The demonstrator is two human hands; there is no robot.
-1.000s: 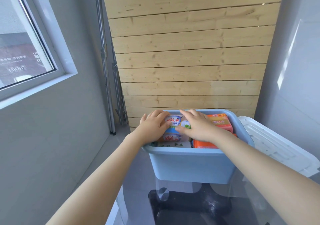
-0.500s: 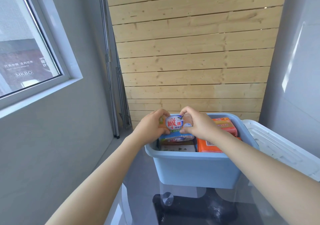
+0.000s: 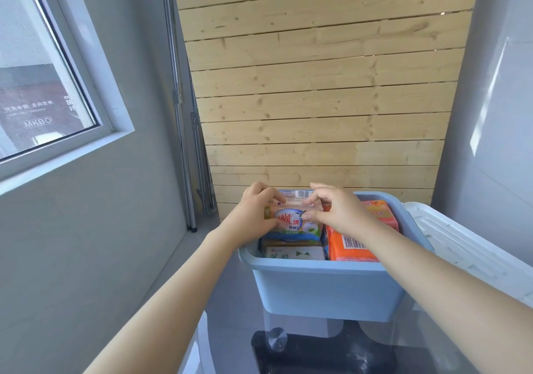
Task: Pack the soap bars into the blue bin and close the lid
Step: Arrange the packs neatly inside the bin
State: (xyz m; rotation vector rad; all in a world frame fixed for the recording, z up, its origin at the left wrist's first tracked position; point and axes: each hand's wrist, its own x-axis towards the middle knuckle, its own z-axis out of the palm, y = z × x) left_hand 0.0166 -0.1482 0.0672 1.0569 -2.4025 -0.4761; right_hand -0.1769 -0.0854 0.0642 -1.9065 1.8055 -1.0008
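Soap bars (image 3: 353, 248) fill the lidless blue bin (image 3: 326, 290); both hands (image 3: 259, 215) (image 3: 339, 213) grip one wrapped bar (image 3: 294, 223).

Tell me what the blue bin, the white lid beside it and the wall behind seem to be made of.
Blue bin: apparently moulded plastic, matte, with a smooth rolled rim.
White lid: likely plastic too, slightly translucent, with moulded ribs.
Wall: pale wood planks, probably unfinished pine, showing knots and grain.
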